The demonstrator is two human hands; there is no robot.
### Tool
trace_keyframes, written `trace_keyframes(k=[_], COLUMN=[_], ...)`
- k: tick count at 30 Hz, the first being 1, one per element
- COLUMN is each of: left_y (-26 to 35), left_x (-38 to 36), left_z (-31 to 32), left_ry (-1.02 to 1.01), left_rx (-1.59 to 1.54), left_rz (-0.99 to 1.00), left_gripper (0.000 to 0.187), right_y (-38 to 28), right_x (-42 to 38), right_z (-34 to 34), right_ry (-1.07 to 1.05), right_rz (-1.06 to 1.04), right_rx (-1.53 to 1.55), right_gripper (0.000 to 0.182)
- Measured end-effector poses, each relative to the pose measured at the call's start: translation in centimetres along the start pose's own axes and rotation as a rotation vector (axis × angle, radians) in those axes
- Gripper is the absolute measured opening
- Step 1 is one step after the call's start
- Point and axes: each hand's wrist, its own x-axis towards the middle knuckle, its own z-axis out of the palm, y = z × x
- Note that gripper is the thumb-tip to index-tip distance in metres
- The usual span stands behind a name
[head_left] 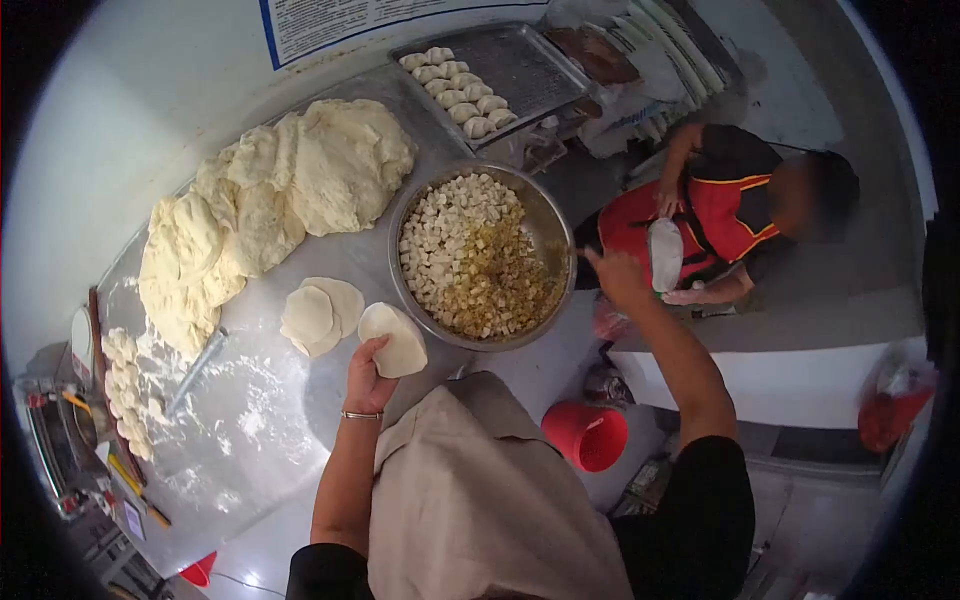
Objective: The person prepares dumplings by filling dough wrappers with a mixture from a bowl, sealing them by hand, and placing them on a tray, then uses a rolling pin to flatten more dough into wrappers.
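Observation:
My left hand (366,377) holds a flat round dough wrapper (394,339) just in front of a large steel bowl (554,225) of chopped filling (475,260). My right hand (615,277) hovers at the bowl's right rim, fingers apart, holding nothing that I can see. Two more rolled wrappers (318,315) lie on the floured steel table (250,420) to the left of the held one.
A big mass of dough (270,205) lies at the table's back left. Small dough pieces (125,385) sit at its left edge. A tray (530,65) with finished dumplings (458,92) stands behind the bowl. Another person (740,215) crouches to the right. A red bucket (588,437) stands below.

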Motion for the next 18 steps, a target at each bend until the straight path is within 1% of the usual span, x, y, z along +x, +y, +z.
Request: trace_keyframes(k=[3, 6, 9, 12, 15, 18], left_y=[0.6, 0.3, 0.6, 0.6, 0.7, 1.1], left_x=[-0.4, 0.0, -0.7, -0.7, -0.6, -0.7], left_z=[0.3, 0.1, 1.2, 0.4, -0.1, 0.5], left_ry=[-0.015, -0.009, -0.025, -0.014, -0.004, -0.024], left_rx=[-0.003, 0.009, 0.035, -0.008, -0.012, 0.036], left_rz=[-0.035, -0.089, -0.094, -0.086, -0.098, -0.115], left_gripper=[0.039, 0.039, 0.039, 0.038, 0.038, 0.037], right_y=[-3.0, -3.9, -2.2, -4.9, -7.8, -6.2], right_x=[-4.7, -2.4, -1.5, -5.9, -7.6, -4.4], right_z=[0.2, -2.6, -1.7, -0.4, -1.3, -2.9], right_ry=[-0.275, -0.243, -0.11, -0.155, -0.284, -0.257], right_rz=[-0.033, 0.089, 0.156, 0.065, 0.028, 0.195], right_rx=[0.109, 0.136, 0.104, 0.106, 0.25, 0.232], right_gripper=[0.041, 0.039, 0.039, 0.033, 0.029, 0.028])
